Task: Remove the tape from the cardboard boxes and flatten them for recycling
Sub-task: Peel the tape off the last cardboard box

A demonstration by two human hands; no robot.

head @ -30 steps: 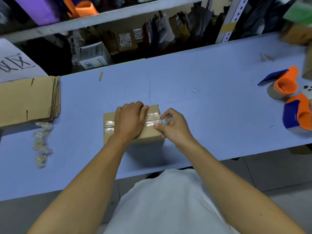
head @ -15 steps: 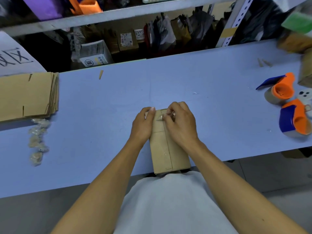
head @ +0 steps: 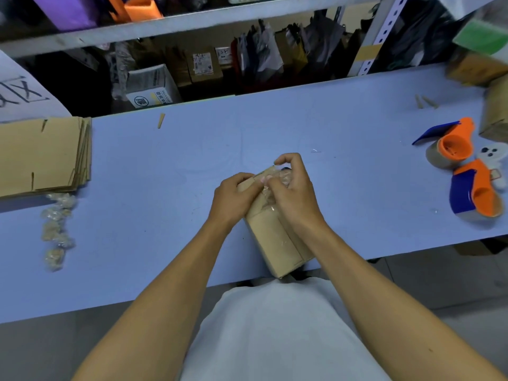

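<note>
The box [head: 277, 237] lies on the counter [head: 165, 166] edge. The left hand [head: 233, 199] holds it still — so the right hand [head: 294, 193] can pinch and peel the tape [head: 270, 196].

Just one view here, worn on the head and aimed forward and down over the blue table [head: 165, 215]. Wide-angle, so the table edges are bent. The hands and forearms are seen close up at the middle, the white shirt is caught at the bottom edge, and shelving [head: 192, 23] is seen farther back along the top.
</note>
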